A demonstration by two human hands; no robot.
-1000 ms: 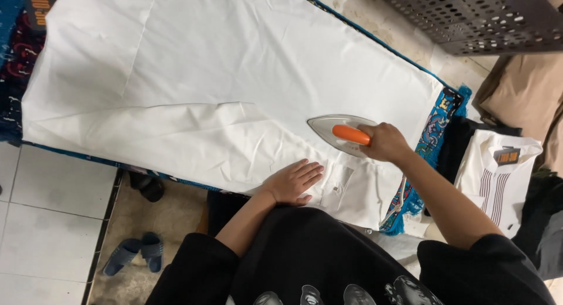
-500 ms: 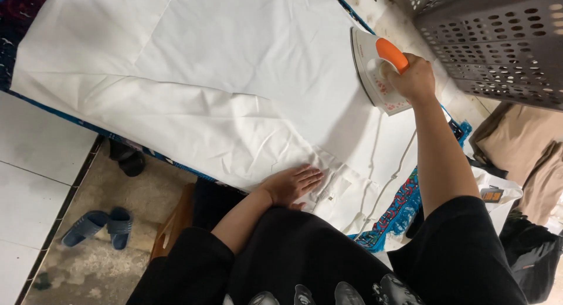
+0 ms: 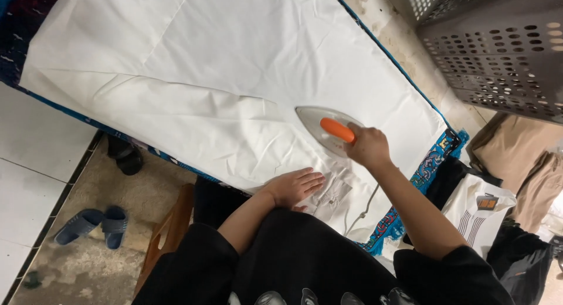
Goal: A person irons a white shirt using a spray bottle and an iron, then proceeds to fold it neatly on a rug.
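Observation:
A large white cloth (image 3: 223, 76) lies spread over a board with a blue patterned cover (image 3: 431, 164). My right hand (image 3: 366, 145) grips the orange handle of a grey iron (image 3: 325, 126), whose soleplate rests flat on the cloth, tip pointing left. My left hand (image 3: 293, 187) lies palm down with fingers spread on the near edge of the cloth, just below the iron. A white cord (image 3: 363, 208) trails from the iron across the cloth toward me.
A grey perforated basket (image 3: 498, 47) stands at the upper right. Folded beige and white clothes (image 3: 498, 182) are piled to the right. A pair of blue slippers (image 3: 94, 223) and a dark shoe (image 3: 126, 155) lie on the floor at left.
My right hand has brought the iron from the far right edge of the board back down onto the cloth, nearer my left hand. The left hand has stayed on the cloth's near edge.

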